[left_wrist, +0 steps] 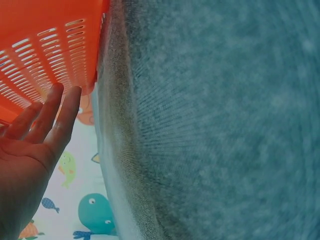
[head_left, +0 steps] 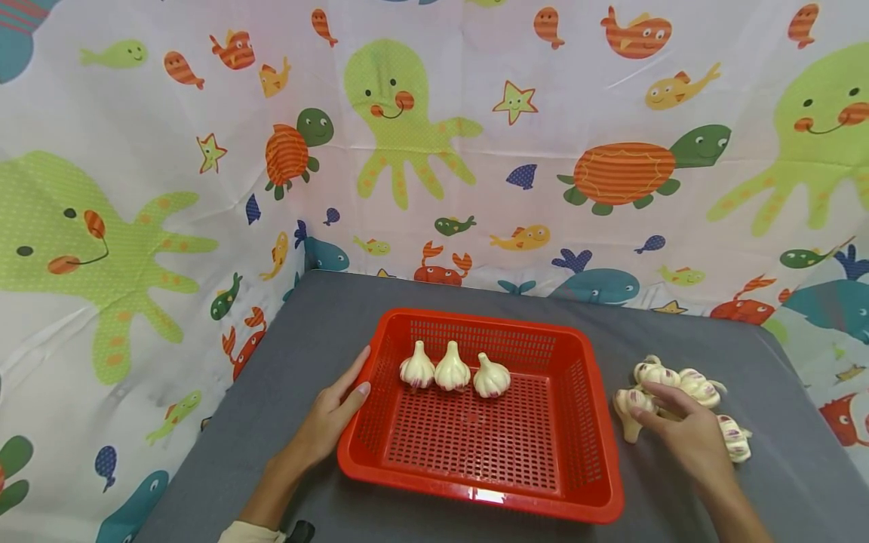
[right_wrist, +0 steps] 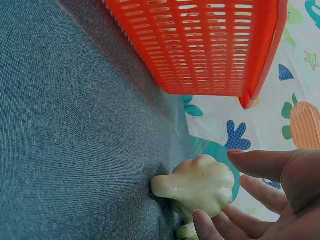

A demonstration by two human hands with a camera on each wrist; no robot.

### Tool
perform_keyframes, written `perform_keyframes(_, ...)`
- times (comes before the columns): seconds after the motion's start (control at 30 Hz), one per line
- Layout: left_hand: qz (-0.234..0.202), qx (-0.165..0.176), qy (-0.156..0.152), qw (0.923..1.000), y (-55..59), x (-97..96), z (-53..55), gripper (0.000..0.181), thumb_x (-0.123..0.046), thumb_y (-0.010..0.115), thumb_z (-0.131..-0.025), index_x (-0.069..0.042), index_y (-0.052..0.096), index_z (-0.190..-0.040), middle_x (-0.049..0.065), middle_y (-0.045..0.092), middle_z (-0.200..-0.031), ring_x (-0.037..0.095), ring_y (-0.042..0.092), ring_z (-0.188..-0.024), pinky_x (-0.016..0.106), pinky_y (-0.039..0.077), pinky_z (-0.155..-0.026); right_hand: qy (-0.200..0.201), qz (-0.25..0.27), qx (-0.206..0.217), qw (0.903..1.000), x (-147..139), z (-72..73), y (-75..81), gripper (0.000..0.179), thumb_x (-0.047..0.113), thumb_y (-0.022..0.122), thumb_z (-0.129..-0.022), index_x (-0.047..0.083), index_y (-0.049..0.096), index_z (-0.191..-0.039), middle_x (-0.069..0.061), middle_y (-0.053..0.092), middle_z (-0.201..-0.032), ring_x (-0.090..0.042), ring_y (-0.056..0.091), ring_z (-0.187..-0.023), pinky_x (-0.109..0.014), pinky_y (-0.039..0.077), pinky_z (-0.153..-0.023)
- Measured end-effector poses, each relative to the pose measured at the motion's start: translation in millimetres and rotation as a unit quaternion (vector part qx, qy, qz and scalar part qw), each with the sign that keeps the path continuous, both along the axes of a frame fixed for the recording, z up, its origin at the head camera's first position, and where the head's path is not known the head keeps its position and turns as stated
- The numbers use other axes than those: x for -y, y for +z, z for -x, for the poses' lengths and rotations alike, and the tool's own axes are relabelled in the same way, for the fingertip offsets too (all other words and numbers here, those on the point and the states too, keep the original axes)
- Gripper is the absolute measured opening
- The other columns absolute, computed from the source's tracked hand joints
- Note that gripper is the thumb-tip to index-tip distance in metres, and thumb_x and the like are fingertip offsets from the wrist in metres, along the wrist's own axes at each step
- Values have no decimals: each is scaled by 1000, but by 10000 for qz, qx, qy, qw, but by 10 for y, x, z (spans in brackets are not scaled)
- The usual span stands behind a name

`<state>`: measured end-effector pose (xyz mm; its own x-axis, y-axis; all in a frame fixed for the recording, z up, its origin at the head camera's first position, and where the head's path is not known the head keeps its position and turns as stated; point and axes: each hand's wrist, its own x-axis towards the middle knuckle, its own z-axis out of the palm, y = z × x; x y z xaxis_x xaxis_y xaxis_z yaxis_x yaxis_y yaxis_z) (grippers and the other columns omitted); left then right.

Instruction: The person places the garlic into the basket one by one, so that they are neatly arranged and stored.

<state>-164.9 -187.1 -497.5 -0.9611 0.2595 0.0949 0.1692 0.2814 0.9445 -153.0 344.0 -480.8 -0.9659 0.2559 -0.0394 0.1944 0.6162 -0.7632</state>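
Observation:
A red plastic basket (head_left: 471,490) with slotted walls sits on the grey table. Three garlic bulbs (head_left: 452,368) stand in a row inside it toward the back left. My left hand (head_left: 330,422) rests along the basket's left side, its extended fingers (left_wrist: 65,117) against the outer wall and the thumb near the rim. To the right of the basket, my right hand (head_left: 692,434) reaches over a loose garlic bulb (right_wrist: 200,185). Its thumb and fingers are spread around this bulb, which lies on the table with its stem toward the cloth.
More garlic bulbs (head_left: 699,388) lie clustered beyond and beside the right hand, with another bulb (head_left: 735,439) just right of it. A curtain (head_left: 434,181) printed with sea animals hangs behind the table (head_left: 326,309) and along its left side.

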Motion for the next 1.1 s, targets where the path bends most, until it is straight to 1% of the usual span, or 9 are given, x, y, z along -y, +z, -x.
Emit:
perform_keyframes(0.17, -38, 8, -33, 10000, -1, -2, 1, 61, -35, 49, -114, -35, 25, -170, 4, 38, -169, 29, 66, -129, 34, 58, -98, 222, -210, -18, 9995, -5, 16, -1, 66, 30, 85, -92, 0, 62, -146, -33, 65, -135, 21, 49, -89, -12, 44, -71)
perform_keyframes(0.27, -39, 28, -52, 10000, 3, -6, 1, 61, -34, 49, -114, -35, 24, -170, 3, 37, -170, 29, 64, -131, 34, 58, -99, 348, -348, -47, 9988, -1, 27, -4, 64, 27, 86, -91, -1, 63, -144, -35, 67, -130, 14, 53, -88, -16, 48, -69)
perform_keyframes(0.37, -27, 35, -63, 10000, 11, -10, 1, 61, -34, 49, -114, -35, 24, -170, 3, 36, -170, 29, 63, -133, 35, 57, -100, 483, -445, -84, 9978, 13, 34, -6, 62, 25, 87, -89, -1, 65, -141, -34, 69, -127, 0, 62, -92, -20, 50, -68)
perform_keyframes(0.47, -47, 30, -51, 10000, 17, -12, -2, 61, -34, 49, -114, -34, 25, -170, 3, 37, -170, 29, 64, -132, 35, 57, -100, 633, -563, -107, 9963, 26, 41, -12, 59, 24, 88, -89, -1, 67, -138, -33, 69, -126, -21, 71, -98, -24, 52, -67)
perform_keyframes(0.53, -63, 35, -47, 10000, 20, -13, -3, 61, -34, 49, -114, -34, 25, -170, 3, 38, -170, 29, 65, -131, 35, 58, -99, 713, -665, -94, 9952, 31, 44, -18, 57, 24, 87, -89, -1, 68, -137, -33, 70, -126, -33, 72, -102, -27, 52, -68)
perform_keyframes(0.6, -73, 40, -42, 10000, 22, -14, -3, 61, -34, 49, -114, -34, 25, -170, 3, 38, -169, 30, 65, -130, 35, 58, -99, 781, -795, -122, 9937, 32, 50, -25, 55, 24, 87, -88, -1, 69, -134, -33, 70, -125, -39, 70, -104, -30, 52, -69)
perform_keyframes(0.73, -65, 41, -22, 10000, 24, -15, -3, 61, -35, 50, -114, -34, 25, -170, 3, 38, -170, 30, 64, -132, 34, 58, -99, 859, -1005, -238, 9909, 29, 63, -52, 51, 22, 88, -87, -1, 72, -130, -31, 72, -121, -36, 67, -101, -34, 49, -72)
perform_keyframes(0.9, -78, 53, -3, 10000, 22, -11, -4, 61, -35, 50, -114, -34, 26, -169, 4, 39, -169, 29, 65, -130, 31, 57, -98, 941, -1153, -525, 9875, 21, 60, -91, 44, 14, 91, -81, 2, 76, -121, -23, 75, -117, -21, 65, -93, -27, 46, -72)
perform_keyframes(1.1, -86, 70, -7, 9999, 25, -11, -4, 61, -34, 50, -114, -34, 26, -170, 4, 38, -169, 29, 65, -130, 31, 57, -97, 1021, -1020, -325, 9890, 4, 45, -91, 43, 11, 89, -79, 1, 73, -118, -21, 75, -111, -18, 61, -85, -28, 46, -68)
